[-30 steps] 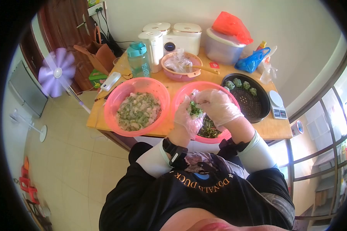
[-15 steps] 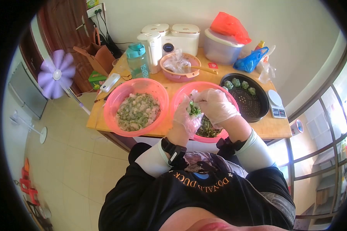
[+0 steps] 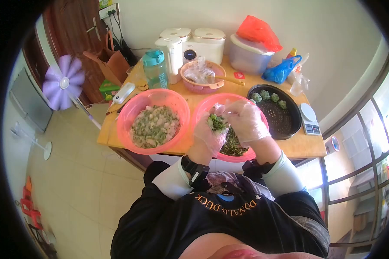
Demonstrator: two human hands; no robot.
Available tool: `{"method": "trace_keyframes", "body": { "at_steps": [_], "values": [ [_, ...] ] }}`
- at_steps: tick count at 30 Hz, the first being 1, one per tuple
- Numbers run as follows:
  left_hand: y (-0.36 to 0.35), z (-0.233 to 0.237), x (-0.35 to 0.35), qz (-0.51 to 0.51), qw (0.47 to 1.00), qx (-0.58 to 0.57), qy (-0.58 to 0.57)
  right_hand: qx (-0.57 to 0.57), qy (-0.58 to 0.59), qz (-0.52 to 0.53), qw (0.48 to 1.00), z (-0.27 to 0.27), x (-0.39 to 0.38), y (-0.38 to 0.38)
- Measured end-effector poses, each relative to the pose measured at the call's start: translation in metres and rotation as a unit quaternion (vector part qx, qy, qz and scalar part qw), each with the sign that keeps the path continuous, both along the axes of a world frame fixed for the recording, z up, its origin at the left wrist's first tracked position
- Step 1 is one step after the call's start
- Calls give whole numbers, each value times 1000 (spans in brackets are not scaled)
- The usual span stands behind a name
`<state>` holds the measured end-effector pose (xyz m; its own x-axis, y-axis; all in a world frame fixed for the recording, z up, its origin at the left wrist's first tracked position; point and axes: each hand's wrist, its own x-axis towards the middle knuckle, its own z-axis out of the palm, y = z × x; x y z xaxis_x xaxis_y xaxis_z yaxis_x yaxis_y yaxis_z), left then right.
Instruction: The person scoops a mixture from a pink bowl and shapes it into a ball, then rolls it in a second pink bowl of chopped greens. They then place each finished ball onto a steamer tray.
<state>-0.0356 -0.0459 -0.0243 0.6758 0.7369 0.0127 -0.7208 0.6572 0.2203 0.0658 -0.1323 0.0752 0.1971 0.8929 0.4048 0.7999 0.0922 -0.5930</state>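
One clump of chopped greens [image 3: 217, 123], facing upward, long axis unclear, bright green flecked pale, cupped within curled fingers of the left hand [image 3: 206, 134], beside bent fingers of the right hand [image 3: 247, 123], hold unclear

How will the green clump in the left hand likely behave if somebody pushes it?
The green clump is probably fragile and apt to crumble, since its surface shows chopped bits. It is likely light, being small enough to fit in the cupped left hand.

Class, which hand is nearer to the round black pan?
Right. The right hand is just left of the black pan; the left hand is farther left, cupping chopped greens.
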Motion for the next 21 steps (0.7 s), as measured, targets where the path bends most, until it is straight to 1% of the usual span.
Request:
{"method": "trace_keyframes", "body": {
  "at_steps": [1, 2, 3, 4, 5, 6, 7, 8, 9, 11, 12, 14, 15, 16, 17, 18, 19, 20, 21],
  "values": [
    [1, -1, -2, -18, 999, 0, -35, -3, -1, 2, 1000, 1, 2, -1],
    [1, -2, -3, -36, 997, 1, -69, -55, 65, -10, 996, 2, 2, -3],
    [1, -2, -3, -36, 997, 0, -69, -105, 132, -24, 985, 3, 2, -4],
    [-4, 12, -4, -35, 998, -6, -59, -137, 143, -16, 980, -5, 4, -2],
    [-7, 19, -4, -35, 998, -12, -50, -137, 143, -18, 980, -10, 2, -1],
    [-7, 18, -3, -36, 998, -12, -50, -124, 140, -12, 982, -14, -1, 0],
    [-5, 15, -3, -32, 999, -25, -26, -113, 138, -6, 984, -17, -4, 0],
    [-4, 10, -3, -28, 999, -39, 0, -118, 113, -2, 987, -18, -3, 2],
    [1, -1, -1, -27, 999, -40, 2, -119, 116, -2, 986, -15, -3, 4],
    [10, -12, 0, -104, 982, 31, -151, -205, 64, -28, 976, -7, -4, 6],
    [11, -18, 2, -105, 983, 30, -149, -205, 66, -28, 976, -8, -4, 6],
    [3, -3, -1, -17, 999, -25, -24, -131, -25, -7, 991, -10, -5, 5],
    [1, 3, -2, -18, 999, -24, -24, -130, -25, -8, 991, -12, -6, 7],
    [-1, 9, -4, -14, 999, -35, -5, -99, -129, 12, 987, -18, -7, 9],
    [-1, 12, -4, -9, 999, -46, 14, -68, -231, 32, 970, -25, -8, 11],
    [1, 7, -3, -9, 999, -46, 14, -12, -321, 42, 946, -37, -4, 10],
    [4, 2, -3, -29, 999, -16, -17, -12, -322, 42, 946, -37, -5, 9],
    [6, -2, -3, -48, 998, 14, -49, -9, -292, 38, 956, -34, -6, 8],
    [7, -6, -2, -47, 998, 15, -49, -5, -262, 35, 964, -31, -7, 7]
  ]
}}
